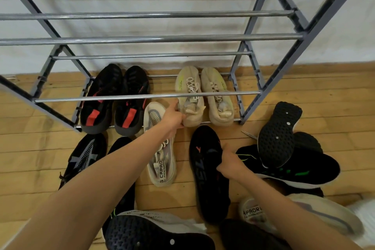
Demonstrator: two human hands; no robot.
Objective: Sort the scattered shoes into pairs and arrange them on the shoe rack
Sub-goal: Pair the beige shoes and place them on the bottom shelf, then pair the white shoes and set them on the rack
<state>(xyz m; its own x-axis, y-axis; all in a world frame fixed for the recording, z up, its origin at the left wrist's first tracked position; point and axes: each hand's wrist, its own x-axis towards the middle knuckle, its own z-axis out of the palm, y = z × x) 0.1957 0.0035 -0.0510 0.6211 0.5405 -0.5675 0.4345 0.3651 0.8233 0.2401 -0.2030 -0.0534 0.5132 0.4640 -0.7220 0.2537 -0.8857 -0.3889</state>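
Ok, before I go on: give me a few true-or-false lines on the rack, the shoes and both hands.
1. The black-and-red pair sits on the bottom tier of the rack. True.
2. The left hand grips the heel of a beige shoe on that tier. True.
3. The right hand is empty. False: it grips a black shoe lying on the floor.
4. The upper tiers hold shoes. False: only bare bars show there.
5. A sole-up shoe leans on a black shoe with green marks at the right. True.
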